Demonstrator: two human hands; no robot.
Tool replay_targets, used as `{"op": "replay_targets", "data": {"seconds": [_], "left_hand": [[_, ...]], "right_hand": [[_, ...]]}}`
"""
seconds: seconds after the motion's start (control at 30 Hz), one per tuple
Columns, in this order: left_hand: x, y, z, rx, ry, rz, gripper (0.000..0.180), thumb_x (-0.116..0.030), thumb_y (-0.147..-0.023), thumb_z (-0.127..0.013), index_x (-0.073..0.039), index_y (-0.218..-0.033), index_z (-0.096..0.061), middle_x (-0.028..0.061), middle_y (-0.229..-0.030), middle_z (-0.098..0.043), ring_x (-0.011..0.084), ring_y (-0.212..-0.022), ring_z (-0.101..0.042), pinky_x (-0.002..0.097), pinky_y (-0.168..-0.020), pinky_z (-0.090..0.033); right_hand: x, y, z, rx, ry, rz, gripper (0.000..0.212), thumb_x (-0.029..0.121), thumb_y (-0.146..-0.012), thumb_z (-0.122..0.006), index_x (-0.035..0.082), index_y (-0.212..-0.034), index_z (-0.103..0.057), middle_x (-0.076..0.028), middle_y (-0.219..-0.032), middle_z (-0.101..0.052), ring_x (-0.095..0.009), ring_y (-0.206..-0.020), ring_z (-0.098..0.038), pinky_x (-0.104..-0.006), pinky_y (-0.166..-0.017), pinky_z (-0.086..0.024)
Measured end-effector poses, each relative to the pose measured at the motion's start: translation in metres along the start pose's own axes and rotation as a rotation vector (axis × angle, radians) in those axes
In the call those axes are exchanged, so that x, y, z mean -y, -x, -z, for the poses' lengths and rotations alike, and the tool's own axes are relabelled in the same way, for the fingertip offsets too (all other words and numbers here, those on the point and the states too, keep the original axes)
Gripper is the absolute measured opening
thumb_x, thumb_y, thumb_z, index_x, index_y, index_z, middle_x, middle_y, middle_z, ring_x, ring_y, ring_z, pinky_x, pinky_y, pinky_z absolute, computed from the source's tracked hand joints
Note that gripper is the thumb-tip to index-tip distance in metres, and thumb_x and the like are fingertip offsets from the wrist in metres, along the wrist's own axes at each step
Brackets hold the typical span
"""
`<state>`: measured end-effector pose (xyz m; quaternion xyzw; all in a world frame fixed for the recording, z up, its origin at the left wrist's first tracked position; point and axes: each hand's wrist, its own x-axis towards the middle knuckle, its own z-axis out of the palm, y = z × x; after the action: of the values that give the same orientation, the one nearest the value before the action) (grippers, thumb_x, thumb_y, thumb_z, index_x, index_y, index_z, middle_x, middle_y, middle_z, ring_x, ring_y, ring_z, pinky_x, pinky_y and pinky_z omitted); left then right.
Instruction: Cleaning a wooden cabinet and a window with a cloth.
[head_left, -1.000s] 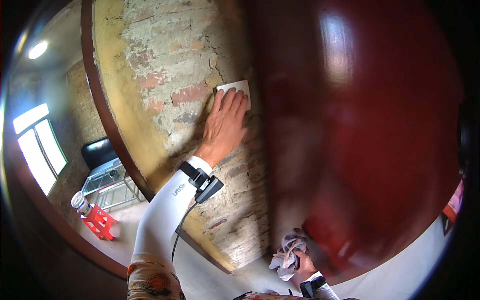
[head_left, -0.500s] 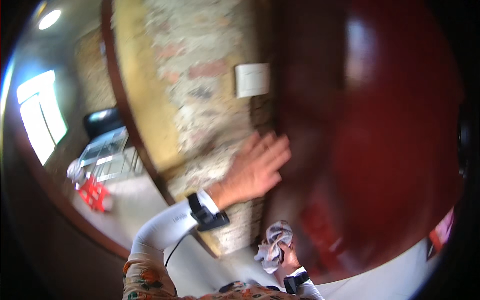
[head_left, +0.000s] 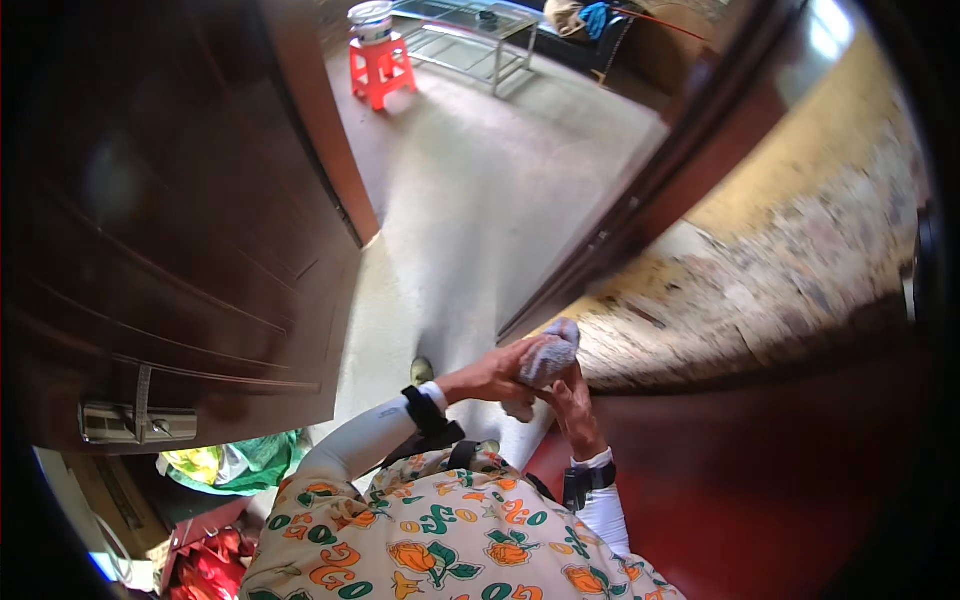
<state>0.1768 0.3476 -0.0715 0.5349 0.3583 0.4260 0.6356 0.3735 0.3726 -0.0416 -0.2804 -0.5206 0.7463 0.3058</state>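
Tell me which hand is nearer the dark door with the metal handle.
The left hand: it touches the grey cloth from the side of the dark door, while the right hand sits farther right, nearer the red surface.

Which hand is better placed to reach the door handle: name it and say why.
Probably the left hand: it lies nearer the door handle, which is on the person's left; the right hand is farther. Both hands are on the grey cloth, so the left would have to come off it first.
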Motion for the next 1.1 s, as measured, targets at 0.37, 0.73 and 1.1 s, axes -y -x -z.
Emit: {"op": "replay_targets", "data": {"seconds": [0.37,0.73,1.1], "left_hand": [[-0.06,0.066,0.207,-0.449,-0.458,0.166,0.065,-0.024,-0.062,-0.088,-0.004,-0.112,-0.051,0.0167,-0.1,-0.066,0.0269,-0.092,-0.066,0.034,-0.081,-0.052],[-0.081,0.043,0.372,-0.752,-0.448,0.035,0.059,-0.021,-0.064,-0.089,-0.004,-0.109,-0.056,0.0085,-0.094,-0.068,0.0153,-0.085,-0.066,0.0305,-0.076,-0.054],[-0.151,-0.156,0.511,-0.844,-0.644,0.029,0.046,-0.03,-0.065,-0.086,-0.004,-0.094,-0.062,0.0086,-0.076,-0.066,0.0142,-0.069,-0.062,0.0308,-0.064,-0.051]], "right_hand": [[-0.056,-0.216,-0.075,-0.001,0.073,-0.15,0.032,0.019,-0.089,-0.07,0.006,-0.111,-0.052,0.001,-0.084,-0.059,-0.006,-0.074,-0.054,-0.0206,-0.065,-0.045],[-0.015,-0.447,-0.09,-0.271,0.473,0.158,0.016,0.0,-0.077,-0.059,0.004,-0.092,-0.062,0.001,-0.08,-0.061,-0.008,-0.074,-0.058,-0.0236,-0.07,-0.05],[-0.02,-0.638,0.006,0.0,0.638,-0.083,0.046,0.01,-0.084,-0.064,0.005,-0.128,-0.052,-0.014,-0.114,-0.06,-0.02,-0.096,-0.062,-0.0338,-0.086,-0.052]]}}
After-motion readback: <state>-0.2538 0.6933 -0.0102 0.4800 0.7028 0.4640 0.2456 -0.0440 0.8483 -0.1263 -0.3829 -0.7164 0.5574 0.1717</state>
